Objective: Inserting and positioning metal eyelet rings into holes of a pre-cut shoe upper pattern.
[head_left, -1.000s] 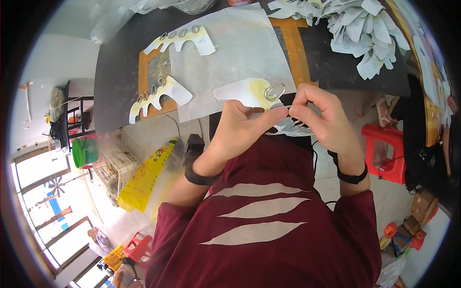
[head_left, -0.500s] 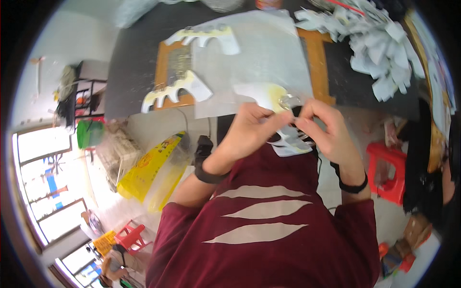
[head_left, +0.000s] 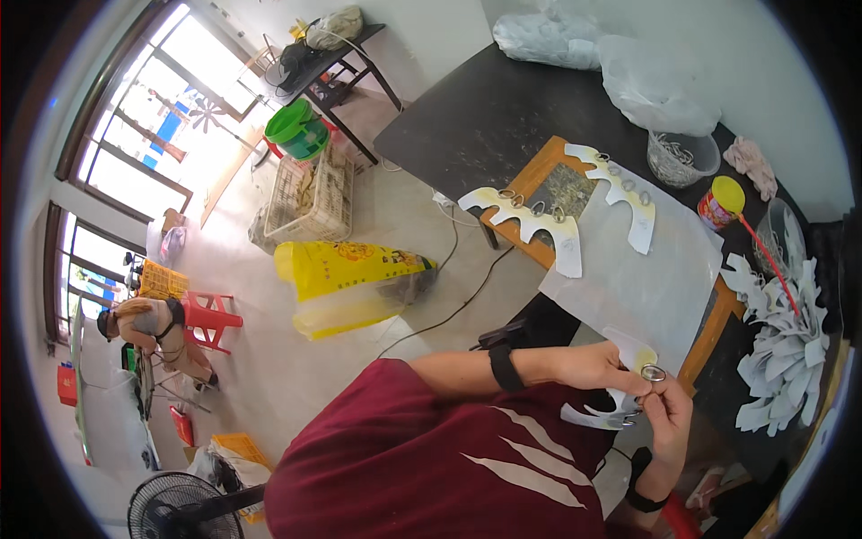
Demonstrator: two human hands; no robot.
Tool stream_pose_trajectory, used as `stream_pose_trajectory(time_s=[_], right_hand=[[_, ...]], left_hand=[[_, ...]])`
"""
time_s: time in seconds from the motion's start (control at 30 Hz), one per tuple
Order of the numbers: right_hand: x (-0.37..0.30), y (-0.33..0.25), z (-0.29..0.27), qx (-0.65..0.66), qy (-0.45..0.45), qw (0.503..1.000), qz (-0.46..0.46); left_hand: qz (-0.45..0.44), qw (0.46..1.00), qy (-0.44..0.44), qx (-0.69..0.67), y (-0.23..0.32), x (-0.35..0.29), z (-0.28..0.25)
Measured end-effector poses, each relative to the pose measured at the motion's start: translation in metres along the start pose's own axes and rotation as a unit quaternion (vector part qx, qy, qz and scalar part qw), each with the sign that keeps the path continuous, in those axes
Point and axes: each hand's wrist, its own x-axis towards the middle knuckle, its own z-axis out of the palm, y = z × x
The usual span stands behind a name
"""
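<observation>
In front of my maroon shirt, both hands are at a white scalloped piece (head_left: 633,346) with a yellowish coated area and metal rings. My left hand (head_left: 597,366) closes on the piece, its thumb near a shiny metal ring (head_left: 654,373). My right hand (head_left: 669,415) pinches beside that ring from below; the fingertips partly hide what is between them. Another lobe (head_left: 588,417) of the piece hangs under my hands. Two similar scalloped pieces lie on the table, a nearer one (head_left: 567,251) and a farther one (head_left: 641,225), both carrying rings.
A translucent sheet (head_left: 620,287) covers a wood-edged board (head_left: 536,193) on the black table (head_left: 485,117). Along the right stand a tub of rings (head_left: 687,166), a red-yellow can (head_left: 718,205) and heaped white pieces (head_left: 781,359). Leftward are a yellow bag (head_left: 350,278), a crate (head_left: 310,202) and a person (head_left: 162,328).
My view has swung left, bringing the floor, windows and person further into sight. My hands now appear lower right, still together at the scalloped piece.
</observation>
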Motion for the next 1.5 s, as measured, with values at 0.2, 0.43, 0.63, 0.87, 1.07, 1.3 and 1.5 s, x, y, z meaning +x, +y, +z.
stream_pose_trajectory(time_s=[0.2, 0.43, 0.63, 0.87, 1.07, 1.3, 1.5], right_hand=[[0.010, 0.014, 0.006, 0.113, 0.093, 0.989, 0.021], [0.027, -0.011, -0.003, -0.034, 0.126, 0.991, 0.000], [0.027, -0.002, -0.007, -0.041, 0.141, 0.989, -0.025], [0.023, 0.028, -0.005, 0.332, 0.068, 0.938, 0.067], [0.020, 0.015, -0.009, 0.164, 0.155, 0.974, 0.029], [0.020, 0.009, -0.003, 0.075, 0.214, 0.974, 0.001], [0.025, 0.014, -0.005, 0.214, 0.192, 0.956, 0.054]], left_hand=[[-0.127, 0.990, 0.063, 0.009, 0.005, 0.007, -0.007], [-0.068, 0.994, 0.073, 0.034, 0.016, 0.012, -0.017], [-0.039, 0.992, 0.055, 0.110, 0.025, 0.022, -0.015], [-0.096, 0.992, 0.078, 0.006, 0.004, 0.025, -0.011], [-0.074, 0.991, 0.107, -0.043, 0.002, 0.026, -0.015], [-0.067, 0.988, 0.138, 0.017, 0.000, 0.034, -0.005], [0.003, 0.990, 0.109, 0.086, -0.005, 0.035, -0.010]])
